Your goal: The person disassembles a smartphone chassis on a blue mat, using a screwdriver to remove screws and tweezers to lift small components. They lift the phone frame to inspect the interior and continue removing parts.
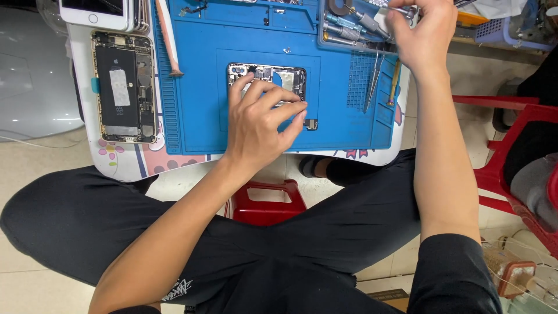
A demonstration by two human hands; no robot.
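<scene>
Opened phone [273,78] pinned under spread left hand [261,119] mid blue mat [192,87], bare mat left of it; right hand [421,32] pinched on screwdriver [363,20] at tool tray [349,35] edge

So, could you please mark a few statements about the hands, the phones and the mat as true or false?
1. The left hand rests on the opened phone at the middle of the blue mat. True.
2. The right hand lies in the person's lap. False: it reaches into the tool tray at the mat's far right corner.
3. A second opened phone lies left of the mat. True.
4. The mat is red. False: it is blue; the stool below is red.
</scene>
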